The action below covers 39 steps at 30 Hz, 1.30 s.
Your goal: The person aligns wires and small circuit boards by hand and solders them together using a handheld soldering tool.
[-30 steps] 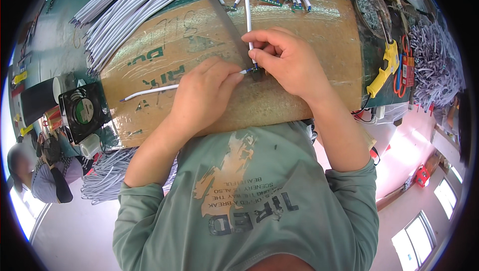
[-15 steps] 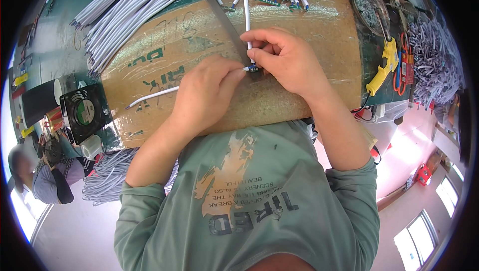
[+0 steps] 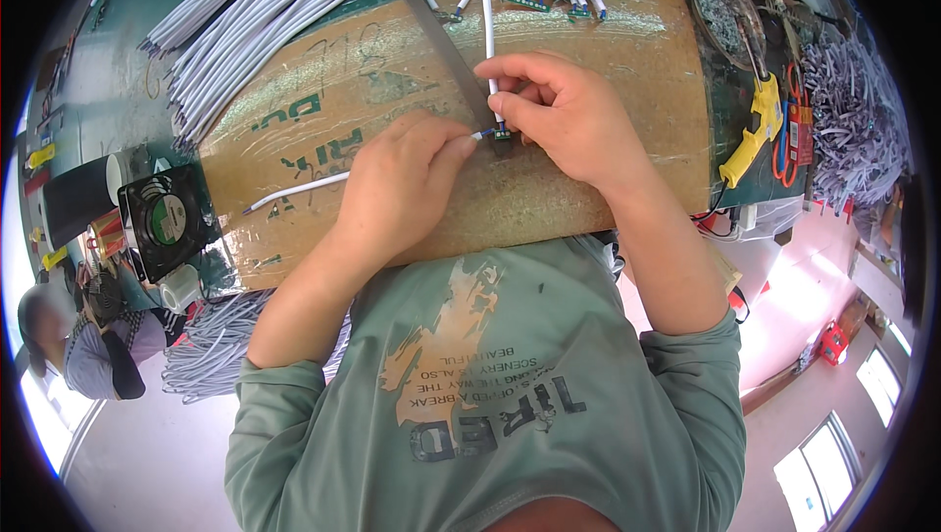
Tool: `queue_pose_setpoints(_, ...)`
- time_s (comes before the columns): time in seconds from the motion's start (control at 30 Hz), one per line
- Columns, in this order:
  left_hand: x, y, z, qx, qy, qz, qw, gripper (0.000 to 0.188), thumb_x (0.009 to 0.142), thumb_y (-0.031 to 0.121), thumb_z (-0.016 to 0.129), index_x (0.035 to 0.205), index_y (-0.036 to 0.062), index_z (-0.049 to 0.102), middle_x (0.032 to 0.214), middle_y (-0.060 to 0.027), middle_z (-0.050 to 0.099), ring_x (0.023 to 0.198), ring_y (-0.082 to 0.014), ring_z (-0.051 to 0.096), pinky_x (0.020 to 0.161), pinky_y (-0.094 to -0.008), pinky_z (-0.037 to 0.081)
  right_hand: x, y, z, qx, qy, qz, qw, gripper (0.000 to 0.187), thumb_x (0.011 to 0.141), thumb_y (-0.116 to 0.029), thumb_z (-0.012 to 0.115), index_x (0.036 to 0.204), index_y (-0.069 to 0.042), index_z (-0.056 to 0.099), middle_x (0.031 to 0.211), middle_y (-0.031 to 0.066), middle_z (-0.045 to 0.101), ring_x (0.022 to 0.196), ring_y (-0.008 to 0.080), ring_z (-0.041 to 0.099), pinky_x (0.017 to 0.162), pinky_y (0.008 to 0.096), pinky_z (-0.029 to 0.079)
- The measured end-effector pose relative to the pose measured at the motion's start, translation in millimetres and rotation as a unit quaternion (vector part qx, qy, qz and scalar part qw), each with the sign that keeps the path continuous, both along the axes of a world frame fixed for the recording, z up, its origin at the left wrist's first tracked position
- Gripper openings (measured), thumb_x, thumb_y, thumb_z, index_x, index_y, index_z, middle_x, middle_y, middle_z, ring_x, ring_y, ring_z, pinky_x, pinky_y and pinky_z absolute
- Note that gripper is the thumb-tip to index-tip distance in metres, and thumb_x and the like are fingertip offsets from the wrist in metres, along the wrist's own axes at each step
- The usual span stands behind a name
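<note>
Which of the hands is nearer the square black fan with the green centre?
Left: the left hand is right of the fan; the right hand is farther right, beyond the left hand.

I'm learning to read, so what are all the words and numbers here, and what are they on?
I won't copy words out, but here's where they are:
Green shirt: big dark letters and smaller lines, upside down.
Brown board: dark green letters and fainter marks.
Black fan: round green label, too small to read.
White cable in the left hand: none I can see.
</note>
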<state>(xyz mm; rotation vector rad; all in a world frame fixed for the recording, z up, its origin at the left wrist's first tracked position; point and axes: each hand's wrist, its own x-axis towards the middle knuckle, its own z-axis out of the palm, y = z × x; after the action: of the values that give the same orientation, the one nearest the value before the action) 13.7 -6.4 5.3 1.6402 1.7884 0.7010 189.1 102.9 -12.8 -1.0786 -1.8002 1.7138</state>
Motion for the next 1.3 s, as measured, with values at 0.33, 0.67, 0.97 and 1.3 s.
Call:
queue_pose_setpoints(0.33, -0.2, 1.7, -0.2, 0.024, -0.002, -0.018, 1.0, 0.013, 0.094, 0.015, 0.067, 0.099, 0.003, 0.07, 0.093, -0.0132, 0.068, 0.088, -0.0334, 0.066, 0.077, -0.0401, 0.051, -1.0, 0.1, 4.1, 0.05, -0.031, 0.005, 0.998, 0.026, 0.089, -0.01, 0.069, 0.114, -0.003, 0.072, 0.087, 0.0038, 0.064, 0.074, 0.0135, 0.06, 0.067, 0.0297, 0.051)
queue_pose_setpoints(0.67, 0.0, 4.1, 2.5, 0.029, 0.028, -0.039, 0.998, 0.014, 0.093, 0.016, 0.067, 0.099, 0.0034, 0.07, 0.093, -0.0139, 0.067, 0.087, -0.0345, 0.066, 0.076, -0.0416, 0.051, -2.5, -1.2, 4.0, 0.146, -0.051, 0.016, 0.988, 0.025, 0.09, -0.01, 0.066, 0.114, -0.005, 0.072, 0.091, 0.0061, 0.063, 0.08, 0.0164, 0.062, 0.072, 0.0301, 0.052)
queue_pose_setpoints(0.97, -2.1, 8.8, 2.2, -0.032, -0.056, -0.02, 0.998, 0.015, 0.093, 0.014, 0.067, 0.103, 0.0029, 0.07, 0.099, -0.0133, 0.069, 0.092, -0.0317, 0.067, 0.082, -0.0392, 0.051, -2.9, 0.1, 4.1, 0.03, -0.006, 0.012, 0.999, 0.025, 0.091, -0.008, 0.068, 0.116, -0.004, 0.071, 0.098, 0.0061, 0.068, 0.079, 0.0126, 0.064, 0.071, 0.0284, 0.052)
queue_pose_setpoints(1.3, 4.9, 3.2, -11.9, 0.121, 0.046, -0.033, 0.991, 0.014, 0.089, 0.011, 0.07, 0.102, 0.0076, 0.07, 0.091, -0.0115, 0.066, 0.083, -0.0341, 0.067, 0.07, -0.0424, 0.054, -3.5, -4.9, -2.4, 0.065, -0.02, -0.013, 0.998, 0.024, 0.09, -0.011, 0.071, 0.113, -0.006, 0.071, 0.097, 0.0062, 0.069, 0.079, 0.0147, 0.064, 0.072, 0.0293, 0.053)
